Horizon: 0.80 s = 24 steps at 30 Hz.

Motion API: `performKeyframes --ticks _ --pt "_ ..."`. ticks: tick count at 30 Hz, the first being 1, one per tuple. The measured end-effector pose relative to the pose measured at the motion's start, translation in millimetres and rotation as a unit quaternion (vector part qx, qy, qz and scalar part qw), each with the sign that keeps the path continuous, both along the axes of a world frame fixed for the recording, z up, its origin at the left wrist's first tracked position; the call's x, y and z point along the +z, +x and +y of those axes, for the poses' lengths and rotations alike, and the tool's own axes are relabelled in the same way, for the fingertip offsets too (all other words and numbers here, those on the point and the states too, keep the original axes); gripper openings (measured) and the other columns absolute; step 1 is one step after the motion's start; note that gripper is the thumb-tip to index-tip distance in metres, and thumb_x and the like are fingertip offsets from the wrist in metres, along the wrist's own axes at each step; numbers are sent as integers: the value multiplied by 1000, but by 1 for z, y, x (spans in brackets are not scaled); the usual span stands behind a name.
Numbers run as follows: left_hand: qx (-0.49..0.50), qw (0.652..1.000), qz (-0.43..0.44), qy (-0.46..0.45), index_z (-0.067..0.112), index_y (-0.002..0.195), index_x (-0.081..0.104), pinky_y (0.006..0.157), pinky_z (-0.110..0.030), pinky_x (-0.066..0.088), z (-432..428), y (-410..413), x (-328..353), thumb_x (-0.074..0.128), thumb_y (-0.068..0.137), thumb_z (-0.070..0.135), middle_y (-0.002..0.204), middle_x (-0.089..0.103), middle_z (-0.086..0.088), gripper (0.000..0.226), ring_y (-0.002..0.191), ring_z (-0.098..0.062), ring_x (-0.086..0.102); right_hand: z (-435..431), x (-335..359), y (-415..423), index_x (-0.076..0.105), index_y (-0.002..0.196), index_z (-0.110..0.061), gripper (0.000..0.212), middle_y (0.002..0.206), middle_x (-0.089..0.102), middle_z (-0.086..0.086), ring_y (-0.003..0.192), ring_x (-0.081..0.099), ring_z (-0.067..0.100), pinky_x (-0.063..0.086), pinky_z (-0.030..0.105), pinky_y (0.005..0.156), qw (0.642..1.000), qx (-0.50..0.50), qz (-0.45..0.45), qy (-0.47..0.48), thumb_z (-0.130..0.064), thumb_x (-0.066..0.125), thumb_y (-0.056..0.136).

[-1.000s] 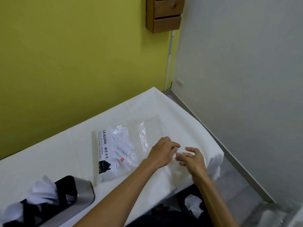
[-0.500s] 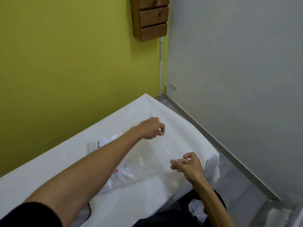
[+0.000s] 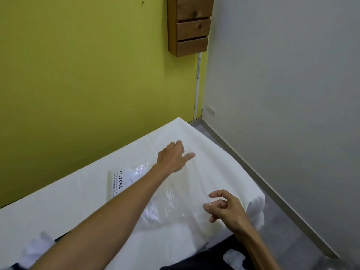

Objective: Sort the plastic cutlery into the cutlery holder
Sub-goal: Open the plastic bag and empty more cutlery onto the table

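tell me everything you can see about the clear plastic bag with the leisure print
The clear plastic bag is thin, crinkled, glossy film that catches glare. It lies flat on the white-covered table, near its right end. A white printed panel reading LEISURE sits at its left end, and pale contents show dimly through the film. The left forearm crosses over it, and the left hand is spread at its far edge. The right hand is loosely curled by its near right corner; whether either touches it is unclear.
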<state>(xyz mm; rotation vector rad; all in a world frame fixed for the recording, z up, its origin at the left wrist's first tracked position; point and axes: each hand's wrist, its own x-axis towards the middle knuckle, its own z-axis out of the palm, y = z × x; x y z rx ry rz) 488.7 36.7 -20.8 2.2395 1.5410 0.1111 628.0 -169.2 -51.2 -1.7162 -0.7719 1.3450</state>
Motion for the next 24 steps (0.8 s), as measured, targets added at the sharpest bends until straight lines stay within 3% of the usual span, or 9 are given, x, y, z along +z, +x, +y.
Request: performKeyframes --ticks 3,7,12,16,18,22,24 --pt "14 997 55 -57 16 108 58 84 -38 45 -20 6 -14 54 90 64 116 65 -5 52 109 -29 60 0 2 0 68 97 -10 24 72 73 13 58 69 29 59 36 71 1000 15 -10 2 -16 83 79" --pt "42 992 31 -112 13 97 65 69 -32 43 -36 11 -20 52 90 66 95 71 -3 55 84 -20 62 3 7 2 69 89 -7 21 71 72 14 58 69 28 58 36 71 999 38 -15 6 -16 85 77" --pt "65 987 35 -142 9 95 64 67 -30 39 -40 12 -21 54 88 45 96 69 -11 38 83 -25 61 6 8 3 68 90 -8 22 72 73 12 62 69 26 54 32 72 997 78 13 -6 -17 85 78" --pt "78 980 -3 -180 15 72 46 61 -29 36 -38 9 -16 54 86 39 81 60 -16 29 70 -23 51 17 -1 4 68 103 -7 44 94 77 8 72 69 22 53 33 74 996 57 63 -42 -48 72 87" --pt "75 976 -29 -201 15 71 49 63 -30 40 -38 6 -15 54 84 39 72 55 -8 28 68 -23 52 28 -7 2 71 100 -10 48 91 77 6 68 65 18 53 32 69 997 18 55 -49 -55 69 86" --pt "74 974 -77 -200 19 72 57 65 -33 42 -40 -5 -11 52 73 44 73 57 -1 25 67 -19 53 45 -21 -2 71 87 -9 20 75 70 1 57 62 12 49 26 56 995 9 -59 -81 -29 72 87" --pt "86 973 -99 -190 20 68 56 64 -33 42 -42 -11 -5 53 70 44 68 56 1 24 64 -18 52 51 -28 -2 69 85 -13 13 76 71 0 60 64 13 54 29 56 986 -10 -123 -113 -25 72 79"
